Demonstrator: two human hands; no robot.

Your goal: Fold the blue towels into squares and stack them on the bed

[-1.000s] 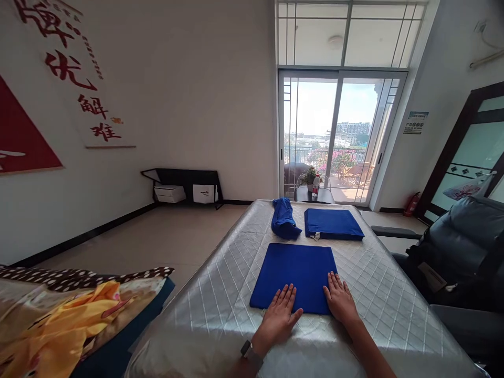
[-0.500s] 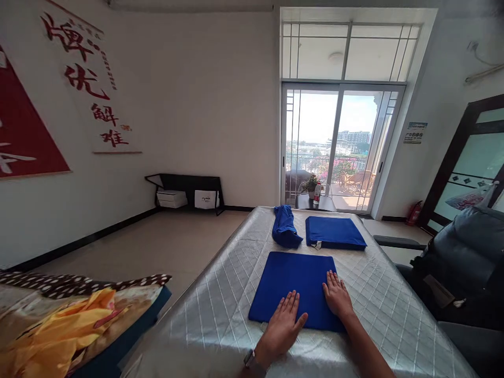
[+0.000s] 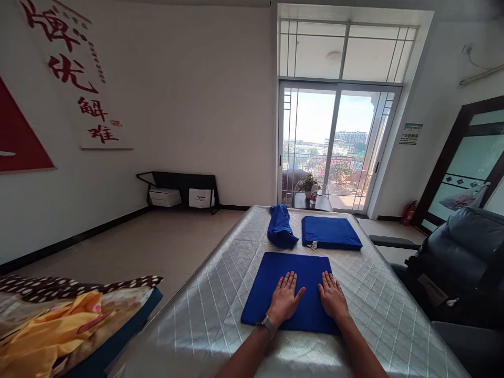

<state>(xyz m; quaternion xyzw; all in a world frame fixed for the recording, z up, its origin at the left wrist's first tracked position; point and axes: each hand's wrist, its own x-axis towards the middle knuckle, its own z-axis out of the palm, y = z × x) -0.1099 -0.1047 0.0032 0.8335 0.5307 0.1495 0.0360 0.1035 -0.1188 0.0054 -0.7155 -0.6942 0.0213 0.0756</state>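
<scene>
A folded blue cloth (image 3: 262, 291) lies flat on the silver quilted cover of the table (image 3: 208, 299). My left hand (image 3: 284, 300) rests palm down near the middle of the cloth, fingers stretched forward and thumb out; a watch (image 3: 268, 325) is on that wrist. On the cloth's right edge lies my right hand (image 3: 334, 296), flat, with its fingers slightly spread. Neither hand grips anything. Beyond the cloth sit a neat stack of folded blue cloth (image 3: 331, 232) and, to its left, a crumpled blue cloth (image 3: 282, 227).
Yellow fabric (image 3: 59, 331) lies on a padded surface at lower left. A dark armchair (image 3: 468, 262) stands close on the right. Behind the table are a small table with a bottle (image 3: 313, 193) and a sliding glass door (image 3: 307, 131). A black rack (image 3: 181, 186) stands by the wall.
My left hand has slid forward over the cloth, from its near edge toward the middle. My right hand stays flat at the right edge. The view has shifted slightly.
</scene>
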